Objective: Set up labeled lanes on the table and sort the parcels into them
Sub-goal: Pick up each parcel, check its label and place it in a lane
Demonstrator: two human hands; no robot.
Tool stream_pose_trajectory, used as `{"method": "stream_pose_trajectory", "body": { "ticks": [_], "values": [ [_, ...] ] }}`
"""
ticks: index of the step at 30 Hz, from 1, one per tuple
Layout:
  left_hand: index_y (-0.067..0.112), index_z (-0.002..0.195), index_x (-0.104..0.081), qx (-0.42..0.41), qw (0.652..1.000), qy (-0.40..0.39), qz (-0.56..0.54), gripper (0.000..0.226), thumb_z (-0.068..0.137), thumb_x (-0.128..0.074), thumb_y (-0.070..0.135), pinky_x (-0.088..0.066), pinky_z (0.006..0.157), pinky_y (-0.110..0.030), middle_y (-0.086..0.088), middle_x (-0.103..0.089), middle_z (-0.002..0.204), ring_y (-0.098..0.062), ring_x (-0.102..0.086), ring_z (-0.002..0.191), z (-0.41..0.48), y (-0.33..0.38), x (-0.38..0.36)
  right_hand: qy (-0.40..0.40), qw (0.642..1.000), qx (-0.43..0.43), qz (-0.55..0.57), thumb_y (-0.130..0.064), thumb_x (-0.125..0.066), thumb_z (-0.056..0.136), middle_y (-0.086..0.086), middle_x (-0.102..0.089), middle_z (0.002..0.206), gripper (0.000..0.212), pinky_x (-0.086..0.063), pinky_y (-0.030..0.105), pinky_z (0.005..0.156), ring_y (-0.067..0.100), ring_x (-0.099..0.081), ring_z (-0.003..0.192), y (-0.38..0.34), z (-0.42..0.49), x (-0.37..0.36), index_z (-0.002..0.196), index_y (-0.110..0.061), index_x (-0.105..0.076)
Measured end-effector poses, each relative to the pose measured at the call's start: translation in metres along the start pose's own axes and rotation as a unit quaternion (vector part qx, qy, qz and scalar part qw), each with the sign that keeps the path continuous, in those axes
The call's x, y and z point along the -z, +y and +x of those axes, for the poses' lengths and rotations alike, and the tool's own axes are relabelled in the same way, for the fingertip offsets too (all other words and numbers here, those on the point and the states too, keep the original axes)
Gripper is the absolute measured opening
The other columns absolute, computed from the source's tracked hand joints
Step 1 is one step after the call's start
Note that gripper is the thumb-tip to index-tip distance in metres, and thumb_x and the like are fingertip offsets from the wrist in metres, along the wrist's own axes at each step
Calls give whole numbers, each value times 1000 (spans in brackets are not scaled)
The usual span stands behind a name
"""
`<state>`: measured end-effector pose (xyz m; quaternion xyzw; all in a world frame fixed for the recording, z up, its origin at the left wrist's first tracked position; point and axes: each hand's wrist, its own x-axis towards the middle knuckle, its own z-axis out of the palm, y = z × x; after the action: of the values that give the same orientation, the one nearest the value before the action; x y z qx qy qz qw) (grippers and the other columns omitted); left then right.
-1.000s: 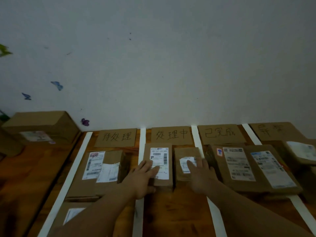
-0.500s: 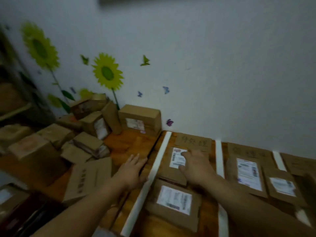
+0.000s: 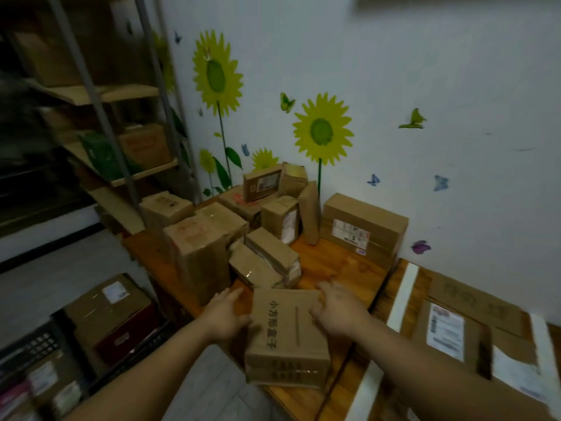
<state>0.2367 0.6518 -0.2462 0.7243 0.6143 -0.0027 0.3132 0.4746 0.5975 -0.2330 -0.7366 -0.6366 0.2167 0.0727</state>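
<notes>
A flat brown parcel [image 3: 288, 329] with black writing on top lies at the near left edge of the wooden table [image 3: 340, 268]. My left hand [image 3: 226, 314] touches its left side with straight fingers. My right hand [image 3: 337, 311] rests against its right top edge, fingers also straight. Behind the parcel is a heap of several unsorted parcels [image 3: 243, 232]. To the right, white tape strips [image 3: 403, 293] mark lanes. The first lane has a cardboard label card [image 3: 473, 299] and a parcel with a white shipping label [image 3: 446, 332].
A large box [image 3: 364, 229] stands against the sunflower-decorated wall. A metal shelf unit [image 3: 121, 123] with boxes fills the left side. On the floor to the left are a cardboard box [image 3: 112, 311] and a black crate [image 3: 33, 344].
The view has swung left from the lanes to the unsorted pile. Both hands left the parcels in the lanes and now flank the flat parcel at the table's left edge.
</notes>
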Motion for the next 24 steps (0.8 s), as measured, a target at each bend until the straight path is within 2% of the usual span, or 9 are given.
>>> {"method": "stream_pose_trajectory", "body": {
  "ticks": [7, 12, 15, 18, 21, 23, 24],
  "values": [
    [28, 152, -7, -11, 999, 13, 51, 78, 91, -53, 46, -6, 119, -41, -1, 2, 160, -25, 5, 147, 86, 17, 32, 5, 999, -2, 50, -45, -54, 91, 2, -38, 143, 62, -34, 37, 107, 24, -36, 132, -20, 119, -8, 146, -28, -30],
    [29, 152, -7, -18, 990, -2, 141, 72, 94, -45, 46, -9, 119, -47, -3, 2, 161, -26, 7, 147, 151, 20, 32, -39, 999, -5, 13, -46, -57, 89, 9, -27, 147, 69, -34, 42, 108, 29, -29, 135, -22, 191, -26, 147, -28, -25],
    [31, 152, -4, -19, 985, -23, 169, 71, 95, -42, 49, -11, 119, -47, -3, 5, 160, -28, 6, 147, 174, 16, 25, -42, 999, -10, 22, -44, -63, 85, 8, -36, 137, 66, -40, 43, 103, 28, -37, 127, -22, 213, -40, 139, -26, -28],
    [32, 151, -9, -36, 980, -10, 195, 72, 92, -45, 52, -19, 116, -46, 0, -1, 160, -28, -2, 146, 182, 15, 26, -17, 997, -23, 68, -37, -64, 85, 4, -45, 133, 57, -44, 41, 100, 24, -45, 121, -23, 219, -39, 132, -28, -32],
    [32, 149, -18, -35, 983, -28, 180, 71, 89, -50, 52, -23, 115, -47, 1, -10, 157, -29, -10, 143, 188, 13, 35, 44, 987, -64, 138, -39, -62, 85, -1, -44, 131, 55, -46, 42, 98, 21, -46, 121, -28, 215, -23, 131, -32, -34],
    [33, 143, -31, -32, 992, -29, 117, 63, 86, -51, 53, -31, 111, -45, -2, -26, 150, -26, -26, 137, 192, 16, 42, 79, 973, -81, 199, -40, -62, 84, -2, -44, 132, 57, -47, 42, 96, 20, -47, 119, -34, 207, -6, 132, -33, -33],
    [33, 139, -38, -29, 998, -18, 44, 58, 86, -52, 53, -36, 108, -43, -1, -37, 144, -23, -36, 131, 191, 21, 46, 87, 962, -87, 244, -38, -61, 84, -3, -45, 132, 58, -50, 41, 94, 18, -50, 116, -37, 200, 4, 134, -34, -32]
  ]
}}
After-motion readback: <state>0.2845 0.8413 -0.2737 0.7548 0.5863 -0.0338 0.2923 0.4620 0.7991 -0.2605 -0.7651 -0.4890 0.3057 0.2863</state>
